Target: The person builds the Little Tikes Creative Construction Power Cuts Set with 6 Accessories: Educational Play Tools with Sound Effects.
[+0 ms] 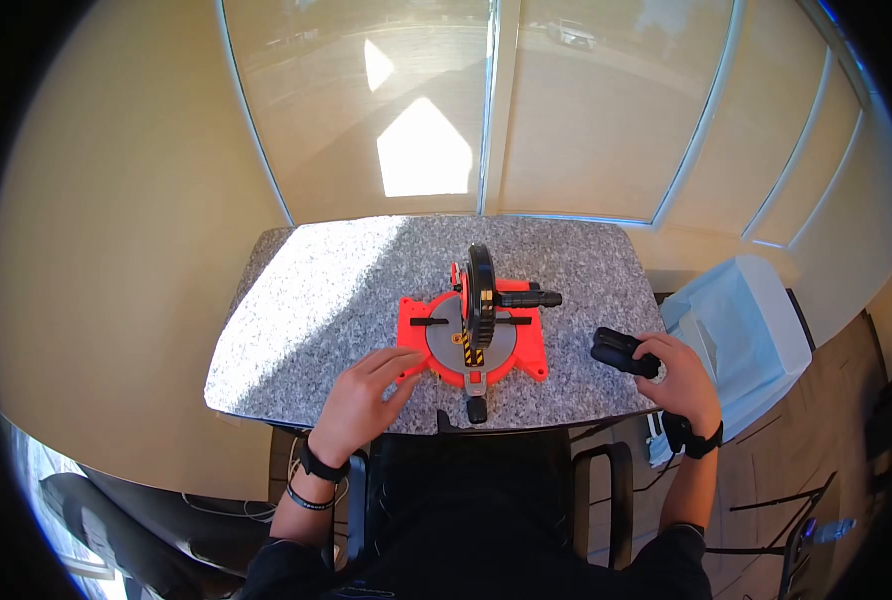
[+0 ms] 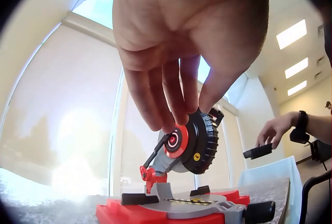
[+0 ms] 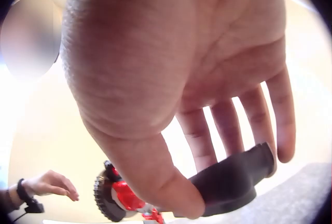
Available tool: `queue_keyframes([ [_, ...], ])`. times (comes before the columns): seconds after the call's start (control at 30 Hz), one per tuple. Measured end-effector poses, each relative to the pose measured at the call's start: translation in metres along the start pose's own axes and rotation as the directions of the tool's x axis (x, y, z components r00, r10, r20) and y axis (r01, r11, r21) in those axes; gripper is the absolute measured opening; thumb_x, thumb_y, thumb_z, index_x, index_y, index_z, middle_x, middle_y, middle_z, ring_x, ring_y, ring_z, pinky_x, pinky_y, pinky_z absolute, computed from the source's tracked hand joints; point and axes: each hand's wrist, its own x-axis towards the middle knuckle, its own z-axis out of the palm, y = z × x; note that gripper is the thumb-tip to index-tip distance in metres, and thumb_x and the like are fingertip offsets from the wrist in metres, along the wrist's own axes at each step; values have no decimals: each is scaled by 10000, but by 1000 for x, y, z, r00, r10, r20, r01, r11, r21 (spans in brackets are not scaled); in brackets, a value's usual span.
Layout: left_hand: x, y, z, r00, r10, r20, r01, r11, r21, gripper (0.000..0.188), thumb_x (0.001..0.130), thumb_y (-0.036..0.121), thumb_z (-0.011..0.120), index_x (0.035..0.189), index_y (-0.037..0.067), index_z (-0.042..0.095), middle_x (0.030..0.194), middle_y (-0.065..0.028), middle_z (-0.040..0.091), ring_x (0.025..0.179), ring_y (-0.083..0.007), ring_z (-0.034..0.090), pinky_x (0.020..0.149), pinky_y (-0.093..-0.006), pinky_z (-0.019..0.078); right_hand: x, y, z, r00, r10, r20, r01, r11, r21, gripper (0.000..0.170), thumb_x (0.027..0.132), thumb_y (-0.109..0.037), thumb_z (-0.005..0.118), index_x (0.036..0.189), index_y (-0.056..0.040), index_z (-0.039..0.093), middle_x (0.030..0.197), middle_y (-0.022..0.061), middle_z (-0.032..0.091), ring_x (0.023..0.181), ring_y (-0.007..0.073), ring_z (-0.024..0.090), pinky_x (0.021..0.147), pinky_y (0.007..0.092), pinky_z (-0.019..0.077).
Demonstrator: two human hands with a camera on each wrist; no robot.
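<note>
A toy mitre saw [image 1: 528, 350] with a red base, grey round turntable and raised black toothed disc stands on the granite-patterned table. My left hand [image 1: 369, 392] is at the base's front left corner, its fingers loosely bent and holding nothing. In the left wrist view, the left fingers [image 2: 171, 91] overlap the red hub of the disc. Off to the saw's right, my right hand [image 1: 678, 375] pinches a black rounded piece [image 1: 618, 350] between thumb and fingers. The right wrist view shows this black piece [image 3: 228, 182] with a short, narrower neck at one end.
The granite-patterned table [image 1: 556, 240] has bright sunlight across its left side. A small black piece [image 1: 446, 424] lies at its front edge. Right of the table stands a bin [image 1: 766, 330] with a light blue liner. Chair armrests [image 1: 621, 500] flank the person's lap.
</note>
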Motion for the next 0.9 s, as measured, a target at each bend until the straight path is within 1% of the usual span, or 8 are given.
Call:
queue_keyframes([
  [0.17, 14, 20, -8, 991, 126, -49, -126, 992, -3, 299, 866, 76, 809, 1151, 32, 731, 1154, -150, 730, 1023, -348, 720, 876, -407, 594, 15, -59, -15, 976, -214, -28, 214, 977, -4, 302, 735, -58, 771, 1016, -66, 661, 1269, 103, 693, 1115, 340, 655, 939, 423, 548],
  [0.2, 17, 24, -11, 991, 124, -47, -125, 992, -3, 299, 866, 76, 809, 1151, 32, 731, 1154, -150, 730, 1023, -348, 720, 876, -407, 594, 17, -68, -16, 977, -213, -27, 213, 977, -3, 302, 735, -58, 771, 1016, -66, 661, 1269, 103, 693, 1115, 340, 655, 939, 423, 548],
  [0.27, 22, 33, -17, 983, 172, -62, -173, 985, -9, 382, 833, 133, 854, 1181, 39, 728, 1183, -146, 727, 1047, -343, 719, 892, -404, 595, 23, -84, -17, 941, -339, -12, 339, 940, 20, 306, 748, -60, 770, 1030, -69, 652, 1285, 93, 682, 1103, 329, 650, 923, 417, 551],
  [0.47, 34, 64, -28, 975, 219, -24, -221, 972, -77, 590, 741, 240, 924, 1252, 43, 704, 1261, -156, 708, 1110, -334, 708, 918, -399, 594, 40, -121, -13, 856, -516, -33, 517, 851, 87, 335, 749, -63, 782, 1048, -55, 632, 1292, 98, 665, 1097, 349, 644, 915, 423, 552],
  [0.6, 35, 61, -26, 962, 271, -47, -274, 957, -96, 577, 821, 282, 876, 1303, 39, 671, 1255, -154, 689, 1084, -340, 704, 905, -402, 598, 47, -135, -9, 827, -557, -72, 562, 818, 127, 356, 741, -47, 787, 1058, -58, 627, 1296, 106, 666, 1117, 351, 642, 937, 434, 546],
  [0.7, 34, 63, -32, 970, 236, -57, -239, 969, -58, 598, 802, 257, 890, 1311, 34, 668, 1268, -160, 688, 1088, -346, 708, 900, -398, 602, 50, -141, -7, 807, -578, -121, 591, 784, 191, 388, 729, -19, 793, 1075, -59, 622, 1308, 124, 664, 1140, 360, 640, 947, 443, 545],
  [0.77, 39, 66, -40, 945, 292, -147, -301, 952, -49, 618, 776, 206, 906, 1318, 29, 666, 1266, -163, 694, 1086, -347, 713, 898, -397, 604, 54, -142, -6, 780, -597, -187, 625, 751, 213, 466, 690, 26, 797, 1119, -48, 630, 1312, 166, 677, 1129, 394, 647, 943, 447, 529],
  [0.9, 44, 69, -50, 927, 316, -202, -327, 945, -21, 659, 732, 173, 926, 1318, 21, 668, 1254, -178, 701, 1092, -349, 714, 904, -399, 602, 55, -151, -7, 787, -567, -242, 615, 749, 246, 495, 688, 32, 801, 1147, -53, 634, 1292, 178, 687, 1170, 385, 657, 980, 434, 530],
])
